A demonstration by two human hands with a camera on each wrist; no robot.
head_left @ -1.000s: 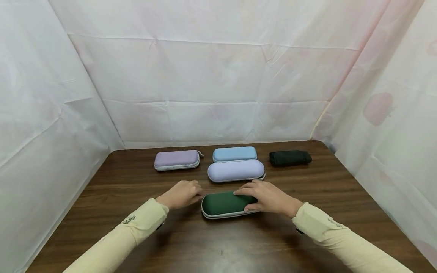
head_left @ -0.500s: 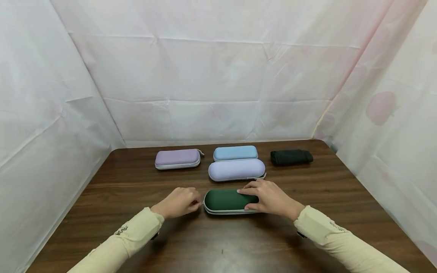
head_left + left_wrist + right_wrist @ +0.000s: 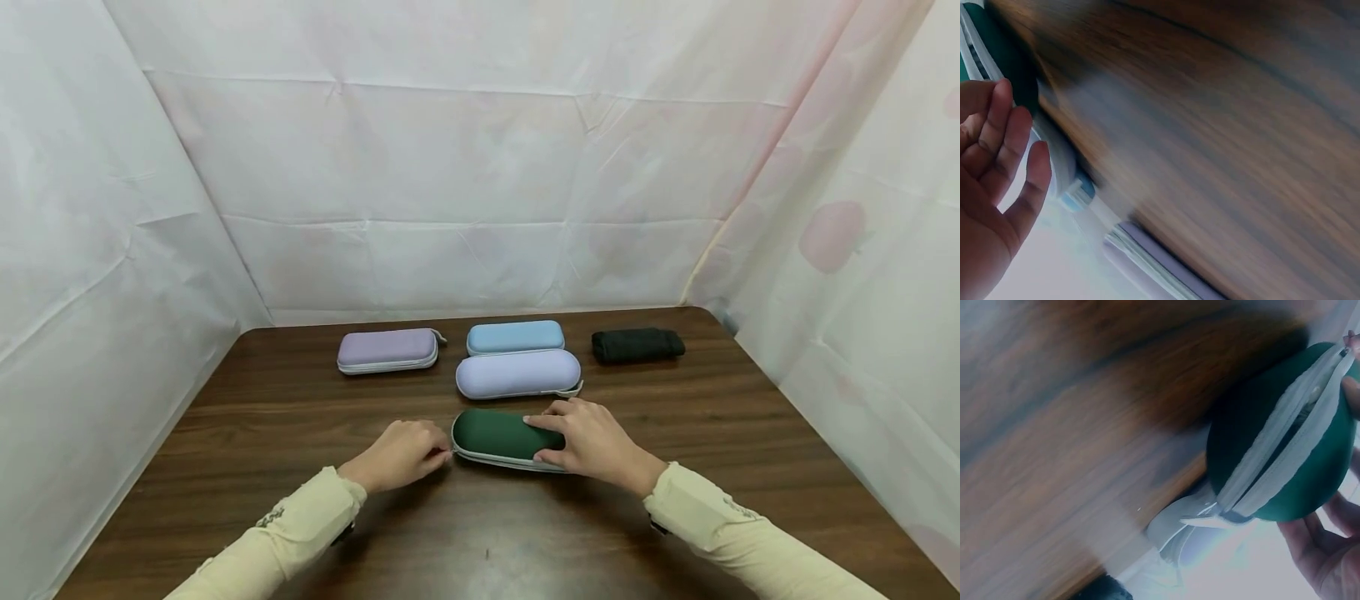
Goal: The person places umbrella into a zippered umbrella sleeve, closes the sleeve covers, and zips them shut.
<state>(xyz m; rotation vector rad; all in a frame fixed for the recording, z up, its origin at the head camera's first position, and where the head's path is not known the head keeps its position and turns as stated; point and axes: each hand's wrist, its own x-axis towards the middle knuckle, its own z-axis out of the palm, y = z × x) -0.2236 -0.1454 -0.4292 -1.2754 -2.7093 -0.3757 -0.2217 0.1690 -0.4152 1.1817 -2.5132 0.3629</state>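
A green zip-up glasses case point(image 3: 504, 435) lies on the table in the head view, its pale zip facing the near side. My right hand point(image 3: 596, 442) grips its right end, thumb on the near side and fingers over the top. At the left end, my left hand point(image 3: 405, 454) pinches the zip pull between thumb and finger; the pull itself is mostly hidden. The right wrist view shows the pale zip tape point(image 3: 1291, 425) parted along the right end of the case. In the left wrist view, the thumb and fingertips point(image 3: 1002, 90) meet beside the zip.
Behind the green case lie a lavender case point(image 3: 517, 374) and a light blue case point(image 3: 516, 336) close together. A purple case point(image 3: 387, 350) sits back left, and a black rolled pouch point(image 3: 637, 346) back right. White curtains point(image 3: 465, 167) surround the wooden table point(image 3: 300, 392).
My left hand has come nearer and, after swinging left, shifted back right at the case's left end. The green case has turned slightly and its left end moved right. My right hand stays on it.
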